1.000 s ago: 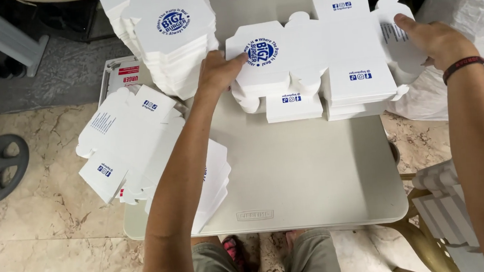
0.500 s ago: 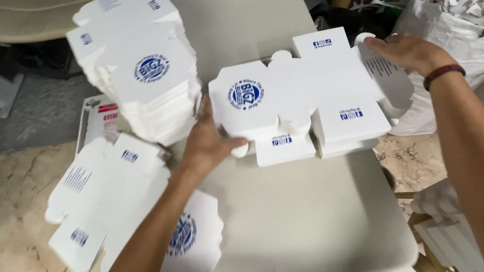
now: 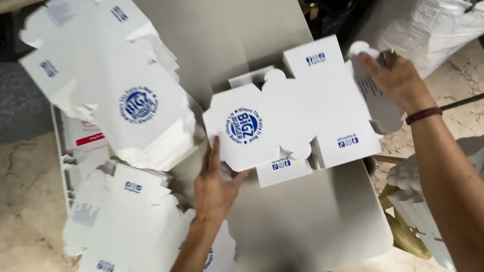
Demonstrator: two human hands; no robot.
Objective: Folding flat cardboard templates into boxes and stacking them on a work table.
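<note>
Lying flat across the middle of the grey table (image 3: 294,229) is an unfolded white carton blank (image 3: 303,117) with a round blue emblem on its near-left panel, and both bare hands are on it, set well apart at opposite ends. The left hand (image 3: 214,189) comes up from below with its fingers reaching under the blank's lower-left edge and the thumb beside that edge; whether it pinches the card or only lifts it I cannot tell. The right hand (image 3: 394,74), with a dark band at the wrist, has its fingers closed over the rounded flap at the blank's right end. To the left, a tall stack of flat blanks (image 3: 132,109) stands on the table, and a looser heap of blanks (image 3: 128,218) spills over its lower-left edge. A white sack of paper scraps (image 3: 443,8) sits at the upper right
</note>
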